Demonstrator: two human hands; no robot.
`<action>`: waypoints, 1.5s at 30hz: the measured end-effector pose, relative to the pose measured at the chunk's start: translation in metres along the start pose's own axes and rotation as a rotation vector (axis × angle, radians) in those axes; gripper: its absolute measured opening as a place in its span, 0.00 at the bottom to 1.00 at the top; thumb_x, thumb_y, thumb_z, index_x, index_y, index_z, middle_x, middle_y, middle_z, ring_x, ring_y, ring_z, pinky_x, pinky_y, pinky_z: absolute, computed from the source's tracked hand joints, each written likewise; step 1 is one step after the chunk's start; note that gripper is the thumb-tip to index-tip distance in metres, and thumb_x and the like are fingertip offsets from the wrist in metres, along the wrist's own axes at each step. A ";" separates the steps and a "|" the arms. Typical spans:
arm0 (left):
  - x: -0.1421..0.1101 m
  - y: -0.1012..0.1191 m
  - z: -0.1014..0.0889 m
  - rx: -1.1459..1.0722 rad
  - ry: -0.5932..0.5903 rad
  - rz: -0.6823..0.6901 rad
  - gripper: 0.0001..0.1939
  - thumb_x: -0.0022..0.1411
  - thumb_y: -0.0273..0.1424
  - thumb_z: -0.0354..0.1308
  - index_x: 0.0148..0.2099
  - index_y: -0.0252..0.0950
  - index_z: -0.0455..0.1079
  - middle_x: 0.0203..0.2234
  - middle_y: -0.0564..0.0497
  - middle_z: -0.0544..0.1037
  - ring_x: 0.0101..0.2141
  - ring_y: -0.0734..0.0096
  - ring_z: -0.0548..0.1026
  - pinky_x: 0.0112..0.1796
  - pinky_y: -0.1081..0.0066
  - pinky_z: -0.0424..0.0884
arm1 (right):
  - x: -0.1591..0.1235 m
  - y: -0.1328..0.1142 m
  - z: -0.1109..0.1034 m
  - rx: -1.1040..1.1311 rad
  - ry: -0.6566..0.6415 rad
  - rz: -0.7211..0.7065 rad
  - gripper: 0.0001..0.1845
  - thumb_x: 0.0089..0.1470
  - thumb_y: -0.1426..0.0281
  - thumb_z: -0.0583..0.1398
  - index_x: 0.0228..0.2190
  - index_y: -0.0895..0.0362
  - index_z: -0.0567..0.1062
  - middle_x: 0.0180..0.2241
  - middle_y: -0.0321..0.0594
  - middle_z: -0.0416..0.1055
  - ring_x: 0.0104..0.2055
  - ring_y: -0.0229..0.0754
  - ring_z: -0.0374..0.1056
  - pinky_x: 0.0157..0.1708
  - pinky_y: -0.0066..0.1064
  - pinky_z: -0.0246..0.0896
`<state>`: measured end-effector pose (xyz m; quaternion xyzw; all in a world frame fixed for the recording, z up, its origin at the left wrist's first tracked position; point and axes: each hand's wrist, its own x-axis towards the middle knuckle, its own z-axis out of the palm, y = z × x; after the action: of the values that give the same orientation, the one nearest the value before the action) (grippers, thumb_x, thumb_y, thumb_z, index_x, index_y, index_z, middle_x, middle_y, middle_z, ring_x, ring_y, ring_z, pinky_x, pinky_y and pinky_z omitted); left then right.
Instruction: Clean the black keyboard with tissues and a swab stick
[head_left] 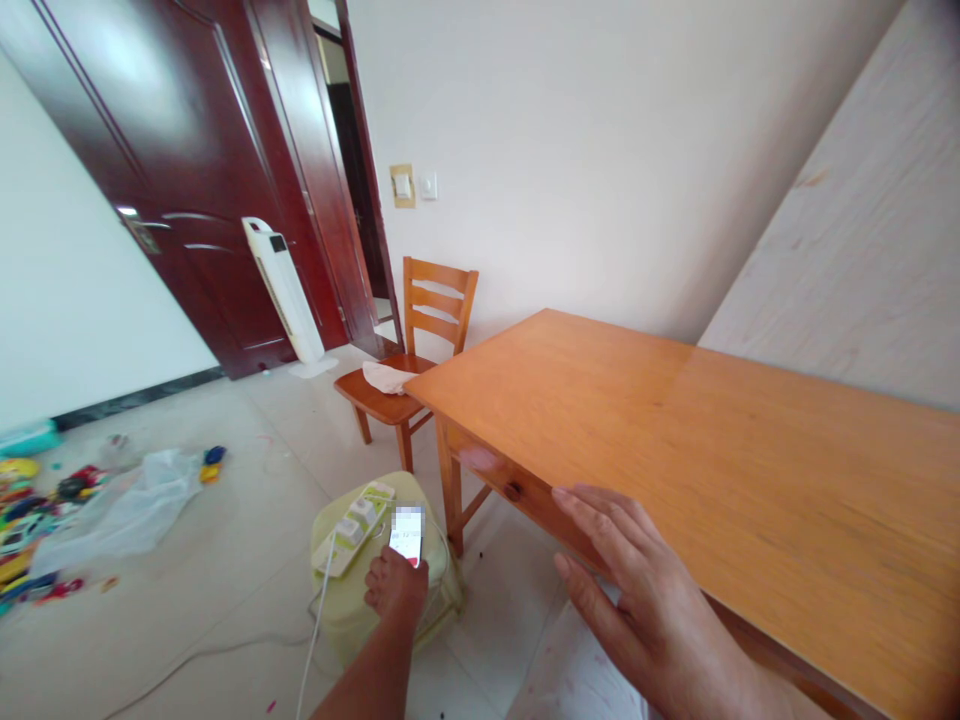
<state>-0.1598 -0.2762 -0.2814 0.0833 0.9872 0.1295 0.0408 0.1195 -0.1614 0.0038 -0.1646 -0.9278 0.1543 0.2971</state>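
Nearest, the right hand lay open, fingers spread flat, its fingertips touching the front edge of the long orange wooden table, just beside one small round drawer knob. Lower and to the left of it, the left hand was closed around the bottom end of a slim white-cased smartphone, screen lit and facing up. The one phone looked light, stiff and smooth, likely slippery and breakable if dropped; its long side edges seemed the surest place to hold. Directly under that hand stood one pale green round stool, carrying one white-and-green power strip just beside the phone. Beyond both hands stood one wooden slat-backed chair with a crumpled white cloth on its seat.
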 end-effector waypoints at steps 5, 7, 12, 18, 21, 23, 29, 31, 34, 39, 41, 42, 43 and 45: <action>-0.001 0.000 0.001 -0.005 0.004 0.004 0.24 0.58 0.41 0.58 0.51 0.30 0.65 0.48 0.32 0.72 0.52 0.42 0.70 0.45 0.53 0.68 | -0.001 0.000 0.000 -0.007 0.001 0.003 0.29 0.61 0.68 0.58 0.63 0.55 0.62 0.58 0.49 0.67 0.61 0.53 0.61 0.56 0.49 0.66; -0.001 -0.001 0.001 -0.007 0.002 0.003 0.24 0.58 0.42 0.59 0.50 0.31 0.65 0.49 0.32 0.72 0.51 0.42 0.71 0.45 0.53 0.68 | -0.002 0.000 -0.001 -0.016 -0.006 0.006 0.29 0.61 0.68 0.58 0.63 0.55 0.62 0.58 0.49 0.67 0.61 0.53 0.60 0.56 0.49 0.66; -0.001 -0.001 -0.002 -0.023 0.005 0.013 0.26 0.58 0.44 0.58 0.52 0.31 0.65 0.50 0.32 0.72 0.51 0.42 0.70 0.45 0.53 0.68 | -0.002 0.000 -0.004 -0.027 -0.003 -0.005 0.29 0.61 0.69 0.58 0.62 0.56 0.63 0.57 0.50 0.67 0.61 0.54 0.60 0.56 0.50 0.65; -0.006 -0.002 -0.007 -0.048 0.047 0.042 0.33 0.61 0.49 0.53 0.59 0.31 0.62 0.53 0.32 0.71 0.55 0.41 0.67 0.50 0.50 0.65 | -0.003 -0.001 -0.010 -0.022 0.019 -0.003 0.27 0.62 0.69 0.58 0.62 0.55 0.63 0.57 0.50 0.67 0.61 0.54 0.61 0.56 0.50 0.65; -0.014 0.003 -0.007 -0.085 0.088 0.099 0.32 0.65 0.47 0.49 0.64 0.30 0.59 0.57 0.32 0.69 0.57 0.43 0.65 0.52 0.49 0.63 | -0.006 0.000 -0.012 -0.023 0.044 -0.007 0.27 0.62 0.69 0.58 0.62 0.55 0.63 0.57 0.49 0.68 0.61 0.53 0.61 0.56 0.50 0.65; -0.023 0.009 -0.007 -0.136 0.133 0.170 0.31 0.67 0.44 0.47 0.65 0.30 0.59 0.57 0.33 0.69 0.58 0.44 0.65 0.52 0.48 0.62 | -0.009 0.002 -0.013 -0.028 0.061 -0.003 0.27 0.62 0.69 0.57 0.62 0.55 0.63 0.56 0.49 0.68 0.61 0.53 0.60 0.56 0.50 0.65; -0.052 0.045 -0.019 -0.332 0.263 0.438 0.27 0.68 0.41 0.46 0.63 0.30 0.62 0.55 0.33 0.70 0.57 0.45 0.66 0.54 0.50 0.62 | -0.023 0.014 -0.021 -0.084 0.140 0.030 0.27 0.63 0.68 0.58 0.62 0.54 0.62 0.56 0.48 0.69 0.61 0.52 0.60 0.56 0.50 0.64; -0.058 0.062 -0.030 -0.435 0.312 0.502 0.27 0.68 0.42 0.46 0.62 0.31 0.63 0.54 0.34 0.71 0.57 0.46 0.66 0.55 0.50 0.62 | -0.029 0.019 -0.025 -0.109 0.180 0.049 0.27 0.63 0.68 0.58 0.62 0.53 0.62 0.55 0.47 0.69 0.60 0.52 0.60 0.56 0.49 0.64; -0.066 0.088 -0.056 -0.602 0.387 0.583 0.26 0.69 0.42 0.46 0.63 0.33 0.61 0.53 0.37 0.71 0.57 0.49 0.66 0.56 0.49 0.62 | -0.040 0.028 -0.035 -0.168 0.255 0.097 0.26 0.63 0.67 0.58 0.61 0.53 0.63 0.55 0.47 0.70 0.60 0.52 0.61 0.56 0.49 0.64; -0.082 0.123 -0.117 -0.810 0.492 0.763 0.27 0.69 0.40 0.48 0.65 0.32 0.59 0.55 0.35 0.70 0.57 0.52 0.65 0.58 0.49 0.61 | -0.070 0.049 -0.058 -0.307 0.397 0.202 0.25 0.63 0.63 0.58 0.59 0.52 0.66 0.55 0.46 0.70 0.59 0.52 0.63 0.56 0.49 0.63; -0.091 0.134 -0.141 -0.881 0.522 0.832 0.27 0.69 0.38 0.50 0.66 0.32 0.58 0.56 0.34 0.69 0.59 0.53 0.64 0.59 0.51 0.60 | -0.084 0.059 -0.068 -0.372 0.447 0.243 0.24 0.63 0.62 0.57 0.59 0.52 0.66 0.54 0.46 0.71 0.58 0.52 0.63 0.56 0.49 0.62; -0.096 0.139 -0.152 -0.904 0.548 0.870 0.27 0.69 0.37 0.51 0.66 0.32 0.58 0.57 0.34 0.68 0.60 0.53 0.63 0.59 0.51 0.59 | -0.091 0.063 -0.072 -0.405 0.468 0.266 0.24 0.63 0.61 0.57 0.58 0.53 0.67 0.54 0.47 0.71 0.58 0.52 0.63 0.56 0.50 0.62; -0.101 0.145 -0.162 -0.924 0.568 0.913 0.27 0.68 0.36 0.51 0.66 0.32 0.58 0.57 0.34 0.68 0.60 0.53 0.63 0.60 0.51 0.59 | -0.098 0.068 -0.077 -0.438 0.487 0.291 0.24 0.63 0.61 0.57 0.58 0.53 0.67 0.54 0.47 0.71 0.58 0.53 0.63 0.56 0.50 0.62; -0.110 0.159 -0.179 -0.956 0.586 1.000 0.28 0.68 0.35 0.53 0.67 0.33 0.57 0.57 0.34 0.67 0.61 0.53 0.63 0.60 0.51 0.59 | -0.111 0.076 -0.086 -0.505 0.522 0.344 0.24 0.62 0.60 0.57 0.57 0.54 0.68 0.53 0.47 0.72 0.58 0.54 0.63 0.56 0.51 0.61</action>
<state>-0.0452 -0.1890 -0.0605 0.4572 0.6381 0.5643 -0.2557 0.2727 -0.1207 -0.0145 -0.4189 -0.7889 -0.0782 0.4428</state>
